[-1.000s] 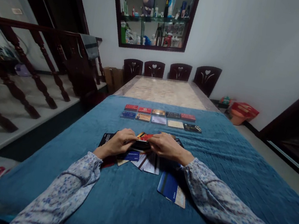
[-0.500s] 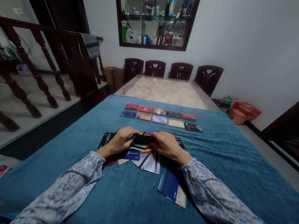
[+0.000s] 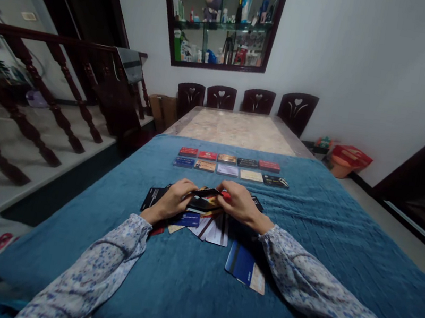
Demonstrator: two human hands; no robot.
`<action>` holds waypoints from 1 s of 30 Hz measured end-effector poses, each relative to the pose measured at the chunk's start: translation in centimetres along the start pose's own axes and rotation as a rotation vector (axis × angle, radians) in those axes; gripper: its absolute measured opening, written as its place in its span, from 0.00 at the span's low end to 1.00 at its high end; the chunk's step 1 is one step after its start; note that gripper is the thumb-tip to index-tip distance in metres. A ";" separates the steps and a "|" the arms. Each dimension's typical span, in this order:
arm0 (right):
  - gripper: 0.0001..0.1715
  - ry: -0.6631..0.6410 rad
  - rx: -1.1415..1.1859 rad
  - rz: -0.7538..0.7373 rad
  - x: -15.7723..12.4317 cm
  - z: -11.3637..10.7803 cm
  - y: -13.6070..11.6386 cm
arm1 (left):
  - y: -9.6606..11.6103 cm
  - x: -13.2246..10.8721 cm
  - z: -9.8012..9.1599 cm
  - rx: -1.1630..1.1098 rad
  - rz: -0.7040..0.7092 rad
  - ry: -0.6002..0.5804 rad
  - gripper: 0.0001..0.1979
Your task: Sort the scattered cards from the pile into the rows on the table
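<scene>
My left hand (image 3: pixel 174 199) and my right hand (image 3: pixel 240 205) face each other over a spread pile of cards. Their fingers pinch the two ends of a dark card (image 3: pixel 206 192), tilted and raised over the pile; whether it is one card or a thin stack I cannot tell. Below the hands, a blue card (image 3: pixel 188 219) and white striped cards (image 3: pixel 219 230) fan toward me. A black card (image 3: pixel 153 198) with white print pokes out left of my left hand. Near my right wrist lies a blue card with a dark stripe (image 3: pixel 241 263), overlapping a beige one (image 3: pixel 258 280).
Beyond my hands, two rows of card stacks include a red stack (image 3: pixel 207 155) and a black stack (image 3: pixel 275 181). A blue cloth (image 3: pixel 183 294) covers the near part of the table (image 3: pixel 233 127). Dark chairs (image 3: pixel 221 97) stand behind it, and a railing (image 3: pixel 54 40) runs at left.
The dark card between my hands has turned from edge-on to a tilted angle, its right end higher. My right fingers have risen slightly, and more of the pile shows beneath.
</scene>
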State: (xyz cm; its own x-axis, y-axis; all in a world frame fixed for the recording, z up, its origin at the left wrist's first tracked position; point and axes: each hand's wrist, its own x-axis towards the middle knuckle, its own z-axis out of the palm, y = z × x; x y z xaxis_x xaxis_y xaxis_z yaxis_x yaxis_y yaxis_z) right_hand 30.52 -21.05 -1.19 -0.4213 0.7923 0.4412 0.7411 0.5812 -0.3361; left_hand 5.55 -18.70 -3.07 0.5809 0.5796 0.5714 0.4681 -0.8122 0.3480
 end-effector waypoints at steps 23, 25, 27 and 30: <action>0.17 0.166 -0.112 -0.395 0.1 1.0 0.0 | 1.9 0.6 0.5 0.028 0.054 0.103 0.09; 0.17 0.152 -0.095 -0.428 0.1 1.0 -0.2 | 2.0 0.6 0.8 0.034 0.057 0.096 0.09; 0.16 0.141 -0.087 -0.455 0.0 1.0 -0.3 | 2.1 0.6 1.0 0.047 0.071 0.090 0.08; 0.17 0.122 -0.096 -0.454 0.0 1.0 -0.3 | 2.0 0.5 1.2 0.073 0.059 0.070 0.08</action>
State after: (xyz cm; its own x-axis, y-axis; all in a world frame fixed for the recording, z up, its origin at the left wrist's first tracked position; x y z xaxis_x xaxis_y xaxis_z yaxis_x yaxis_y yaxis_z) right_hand 29.77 -21.08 -1.95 -0.6539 0.4312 0.6217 0.5435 0.8394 -0.0106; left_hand 7.56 -19.93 -2.99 0.5618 0.5231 0.6410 0.4833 -0.8363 0.2589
